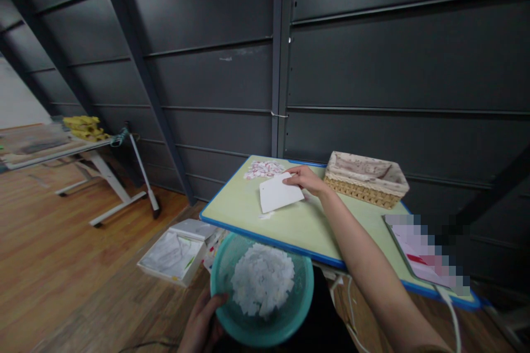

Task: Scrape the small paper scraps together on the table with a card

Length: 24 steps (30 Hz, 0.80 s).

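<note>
My right hand (305, 178) pinches a white card (279, 193) by its edge, holding it tilted over the pale green table (232, 198). A few small white paper scraps (266, 215) lie on the tabletop just below the card. Behind it spreads a pile of red-and-white paper bits (264, 169). My left hand (203, 317) grips the left rim of a teal plastic basin (306, 292), which sits below the table's front edge. White paper pieces (263, 278) are heaped inside the basin.
A woven basket with a cloth lining (364, 176) stands at the table's back right. Near the right corner lies a flat device (422, 253), partly pixelated, with a white cable (450, 309). An open white box (171, 256) rests on the floor at left, beyond it another table (53, 149).
</note>
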Tool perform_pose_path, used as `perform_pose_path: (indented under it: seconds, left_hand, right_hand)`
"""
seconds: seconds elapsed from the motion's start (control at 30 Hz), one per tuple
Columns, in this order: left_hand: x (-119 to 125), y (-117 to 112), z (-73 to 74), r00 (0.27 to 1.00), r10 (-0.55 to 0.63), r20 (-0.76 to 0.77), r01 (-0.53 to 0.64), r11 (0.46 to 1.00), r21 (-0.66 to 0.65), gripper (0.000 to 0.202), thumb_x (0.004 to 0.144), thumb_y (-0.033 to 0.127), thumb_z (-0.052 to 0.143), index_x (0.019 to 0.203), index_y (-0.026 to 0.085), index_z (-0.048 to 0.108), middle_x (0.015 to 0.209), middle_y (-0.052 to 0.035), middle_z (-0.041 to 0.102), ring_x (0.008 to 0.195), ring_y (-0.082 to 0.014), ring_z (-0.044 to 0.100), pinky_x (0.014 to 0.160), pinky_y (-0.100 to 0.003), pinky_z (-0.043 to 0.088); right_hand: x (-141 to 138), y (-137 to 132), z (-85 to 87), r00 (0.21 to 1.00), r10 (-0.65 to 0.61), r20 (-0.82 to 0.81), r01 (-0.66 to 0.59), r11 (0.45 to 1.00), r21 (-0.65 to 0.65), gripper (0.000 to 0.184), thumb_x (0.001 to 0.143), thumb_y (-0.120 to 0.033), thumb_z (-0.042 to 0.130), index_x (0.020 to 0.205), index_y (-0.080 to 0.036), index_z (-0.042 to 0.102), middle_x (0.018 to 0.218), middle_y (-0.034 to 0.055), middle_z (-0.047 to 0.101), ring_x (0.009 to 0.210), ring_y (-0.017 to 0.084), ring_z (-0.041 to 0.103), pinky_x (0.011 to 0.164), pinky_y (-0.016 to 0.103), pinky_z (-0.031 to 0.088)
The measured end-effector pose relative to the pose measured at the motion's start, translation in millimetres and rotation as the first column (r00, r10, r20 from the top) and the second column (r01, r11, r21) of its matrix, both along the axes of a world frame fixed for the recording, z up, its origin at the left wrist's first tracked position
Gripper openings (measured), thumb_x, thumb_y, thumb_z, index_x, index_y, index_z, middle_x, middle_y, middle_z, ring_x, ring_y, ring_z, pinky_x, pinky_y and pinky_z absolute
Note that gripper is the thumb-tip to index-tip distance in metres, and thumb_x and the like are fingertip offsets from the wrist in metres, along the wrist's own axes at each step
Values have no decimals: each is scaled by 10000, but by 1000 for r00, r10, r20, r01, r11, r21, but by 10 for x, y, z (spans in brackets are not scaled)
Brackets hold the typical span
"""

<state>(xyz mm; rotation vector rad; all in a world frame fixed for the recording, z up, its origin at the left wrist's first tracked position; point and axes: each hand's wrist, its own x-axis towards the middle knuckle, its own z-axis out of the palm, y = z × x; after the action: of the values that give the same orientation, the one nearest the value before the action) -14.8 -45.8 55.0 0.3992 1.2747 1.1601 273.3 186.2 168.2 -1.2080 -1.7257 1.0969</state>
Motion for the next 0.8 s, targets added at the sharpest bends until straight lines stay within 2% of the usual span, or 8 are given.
perform_pose_path:
  seconds: [0.1,0.23,0.37,0.57,0.7,0.8]
  left_hand:
    - [-24,46,-128,999,8,-32,-9,1000,-19,342,700,178,757,1029,155,667,841,-101,806,758,-299,762,590,-343,601]
    - [-51,55,-203,1000,-13,-17,13,1000,4,326,699,200,759,1008,147,669,805,-80,802,713,-265,754,567,-310,585]
    - [-56,30,-185,1000,-3,-10,3,1000,26,320,672,242,791,965,172,684,775,-47,793,674,-231,741,546,-277,571]
    - [-46,49,-205,1000,-6,30,4,999,47,370,657,201,789,995,167,642,752,-41,783,605,-216,708,531,-304,566]
    - [-33,21,-120,1000,-18,-7,18,1000,14,304,730,208,740,1022,169,664,837,-41,789,752,-226,732,685,-325,601]
    - [-19,-14,-34,1000,-14,-10,13,999,-41,269,774,209,700,1036,165,662,891,-65,796,832,-261,743,730,-357,608]
  right_hand:
    - [88,43,-7,998,-55,-16,55,999,4,343,585,-273,679,866,-80,722,618,27,628,512,118,505,445,213,319]
    - [170,83,-18,995,-94,33,93,995,19,303,565,-238,663,816,-81,724,573,17,594,499,117,494,426,209,298]
    - [231,93,-15,990,-128,51,127,991,33,294,568,-230,651,809,-79,725,583,26,607,498,122,502,430,214,314]
    - [294,104,4,973,-208,101,201,977,72,322,574,-234,627,824,-58,729,572,34,610,485,126,501,427,219,300]
    - [254,103,1,973,-210,93,199,972,122,326,586,-256,621,820,-55,728,587,37,615,489,121,495,428,217,306]
    - [236,98,4,980,-192,53,184,974,132,363,589,-278,635,857,-53,728,614,42,628,505,125,505,433,219,323]
